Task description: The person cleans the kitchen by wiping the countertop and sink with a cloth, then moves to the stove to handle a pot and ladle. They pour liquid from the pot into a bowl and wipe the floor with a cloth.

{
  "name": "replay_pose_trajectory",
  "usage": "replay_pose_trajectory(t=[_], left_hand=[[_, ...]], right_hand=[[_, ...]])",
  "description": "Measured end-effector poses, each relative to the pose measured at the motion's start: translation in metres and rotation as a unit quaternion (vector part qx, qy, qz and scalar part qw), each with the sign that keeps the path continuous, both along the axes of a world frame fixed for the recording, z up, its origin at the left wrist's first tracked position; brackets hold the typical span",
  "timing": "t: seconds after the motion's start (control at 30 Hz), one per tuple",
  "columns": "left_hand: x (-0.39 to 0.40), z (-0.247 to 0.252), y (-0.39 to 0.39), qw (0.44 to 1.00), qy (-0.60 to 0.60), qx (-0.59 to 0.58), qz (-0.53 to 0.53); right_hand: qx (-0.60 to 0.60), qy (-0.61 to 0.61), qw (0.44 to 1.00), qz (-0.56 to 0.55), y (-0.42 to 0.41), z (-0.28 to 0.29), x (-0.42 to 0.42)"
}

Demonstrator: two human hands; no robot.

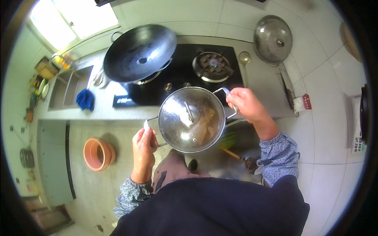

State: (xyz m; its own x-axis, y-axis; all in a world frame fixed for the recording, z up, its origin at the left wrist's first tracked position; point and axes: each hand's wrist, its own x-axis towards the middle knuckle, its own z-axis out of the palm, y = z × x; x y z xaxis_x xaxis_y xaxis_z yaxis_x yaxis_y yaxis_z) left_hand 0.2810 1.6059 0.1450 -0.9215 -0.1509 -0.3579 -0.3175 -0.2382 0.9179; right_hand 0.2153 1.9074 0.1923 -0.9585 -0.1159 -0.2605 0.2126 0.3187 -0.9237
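Note:
Between my two hands is a two-handled pot (pixel 161 129) covered by a glass lid (pixel 174 103) with a metal handle on top. Through the glass I make out pale, brownish food, though its kind is unclear. My left hand (pixel 144 141) grips the left side handle, and my right hand (pixel 246 104) grips the right one. The pot is held in front of the counter's front edge, above the floor. Beyond it, a round burner (pixel 213 66) on the black gas hob (pixel 183 78) shows a bluish glow at its centre.
A large black wok (pixel 140 54) sits tilted over the left burner. Right of the hob lie a ladle (pixel 244 58), a metal lid (pixel 273 39) against the wall and a cleaver (pixel 286 88). Left are a blue cloth (pixel 85 100) and a sink (pixel 69 87). An orange bucket (pixel 97 155) stands on the floor.

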Motion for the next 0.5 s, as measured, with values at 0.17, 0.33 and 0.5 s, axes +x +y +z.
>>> replay_pose_trajectory(t=[0.17,0.33,0.5], left_hand=[[0.068,-0.004,-0.033,0.996,-0.002,-0.068,0.060],[0.124,-0.025,-0.073,0.987,-0.044,-0.114,0.105],[0.180,-0.055,-0.117,0.970,-0.094,-0.151,0.164]], right_hand=[[-0.063,0.047,0.995,0.056,-0.036,-0.050,0.036],[-0.043,0.033,0.992,0.112,-0.094,-0.073,0.052],[0.021,0.114,0.980,0.161,-0.165,-0.092,0.067]])
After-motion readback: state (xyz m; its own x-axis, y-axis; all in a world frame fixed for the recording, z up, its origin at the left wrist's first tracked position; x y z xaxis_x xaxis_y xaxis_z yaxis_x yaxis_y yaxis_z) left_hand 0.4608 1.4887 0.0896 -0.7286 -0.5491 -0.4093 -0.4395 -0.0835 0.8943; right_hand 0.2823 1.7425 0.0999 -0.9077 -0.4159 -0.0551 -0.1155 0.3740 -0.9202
